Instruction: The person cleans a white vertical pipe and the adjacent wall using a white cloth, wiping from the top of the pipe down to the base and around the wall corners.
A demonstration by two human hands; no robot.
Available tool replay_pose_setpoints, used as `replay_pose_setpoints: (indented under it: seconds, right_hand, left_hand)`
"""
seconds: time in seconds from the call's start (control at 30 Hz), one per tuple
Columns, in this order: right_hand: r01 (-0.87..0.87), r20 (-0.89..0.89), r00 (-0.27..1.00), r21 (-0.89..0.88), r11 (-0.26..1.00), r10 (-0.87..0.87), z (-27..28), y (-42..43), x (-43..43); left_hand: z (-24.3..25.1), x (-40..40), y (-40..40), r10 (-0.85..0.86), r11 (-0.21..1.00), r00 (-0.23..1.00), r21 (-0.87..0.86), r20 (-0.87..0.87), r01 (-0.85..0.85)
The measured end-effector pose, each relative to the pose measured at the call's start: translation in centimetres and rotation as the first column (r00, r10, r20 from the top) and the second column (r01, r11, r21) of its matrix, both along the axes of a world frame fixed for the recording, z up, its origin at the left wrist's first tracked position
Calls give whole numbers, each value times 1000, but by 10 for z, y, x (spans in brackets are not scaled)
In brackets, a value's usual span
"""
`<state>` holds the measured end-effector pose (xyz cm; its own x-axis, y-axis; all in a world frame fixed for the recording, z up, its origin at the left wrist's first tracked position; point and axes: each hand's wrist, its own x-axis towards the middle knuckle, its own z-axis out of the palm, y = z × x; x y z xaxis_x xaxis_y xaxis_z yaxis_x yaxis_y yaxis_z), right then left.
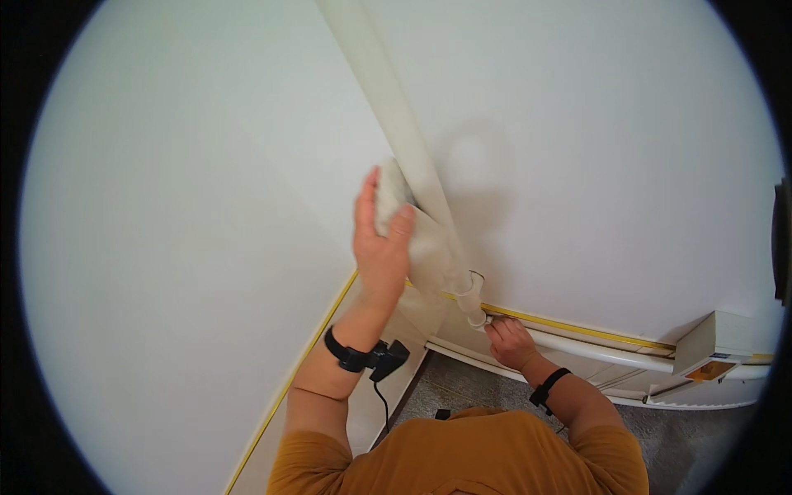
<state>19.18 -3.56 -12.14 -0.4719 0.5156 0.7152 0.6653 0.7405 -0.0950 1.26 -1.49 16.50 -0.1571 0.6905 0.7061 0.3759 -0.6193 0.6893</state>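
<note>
My left hand grips a pale cloth, blurred by motion, whose loose end hangs down. The cloth lies against the left side of a cream vertical pipe, which runs up the wall corner. Lower down, my right hand has its fingers closed around the left end of a white horizontal pipe, close to the pipe joint. The fingertips are partly hidden behind the hand, so their exact hold is unclear.
White walls meet behind the pipe, with yellow trim above tiles. To the right, a boxy grey-white meter or device sits over the horizontal pipe. A white radiator-like panel runs below it. Grey floor shows underneath.
</note>
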Motion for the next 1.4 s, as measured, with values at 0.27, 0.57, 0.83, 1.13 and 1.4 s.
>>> replay_pose_setpoints:
  seconds: [0.27,0.57,0.83,1.13,1.4]
  right_hand:
    - [23,-47,999,81,996,-19,-13,7,5]
    - [7,-12,1000,43,999,-7,-15,0,7]
    - [42,-90,995,125,991,-31,-22,6,-1]
    - [34,-176,984,-12,999,-35,-27,4,-7]
    - [42,-214,975,-70,997,-57,-22,-3,-14]
  left_hand:
    - [181,-3,-9,-418,875,905,302,73,380]
    - [262,39,35,-2,897,997,441,-71,34]
    - [240,48,32,-37,940,996,342,75,10]
    - [183,60,31,178,865,984,474,17,-165]
    - [85,41,33,260,901,963,376,-72,-215]
